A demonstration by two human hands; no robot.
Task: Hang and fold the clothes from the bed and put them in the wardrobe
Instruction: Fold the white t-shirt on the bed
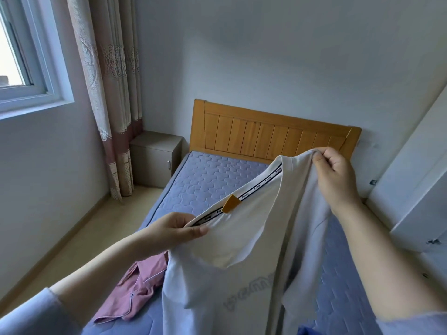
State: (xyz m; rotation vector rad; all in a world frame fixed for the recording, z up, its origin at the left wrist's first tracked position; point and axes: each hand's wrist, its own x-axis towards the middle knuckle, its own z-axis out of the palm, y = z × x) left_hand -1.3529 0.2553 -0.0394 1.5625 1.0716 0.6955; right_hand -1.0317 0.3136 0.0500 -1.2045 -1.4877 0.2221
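I hold a white T-shirt (244, 238) up over the bed (212, 182), its neck opening facing me, with a printed neck tape and a small orange tag inside. My left hand (176, 229) pinches the left side of the collar. My right hand (336, 172) grips the right shoulder, raised higher near the headboard. The shirt's body hangs down out of the frame's bottom edge. A pink shirt (135, 286) lies crumpled on the blue quilted mattress below my left forearm. A bit of blue fabric (307, 331) shows at the bottom edge.
A wooden headboard (271, 134) stands against the far wall. A grey bedside cabinet (154, 157) sits left of the bed, beside a patterned curtain (113, 97) and a window (21, 49). A white wardrobe door (418, 180) stands at the right. Beige floor runs along the bed's left side.
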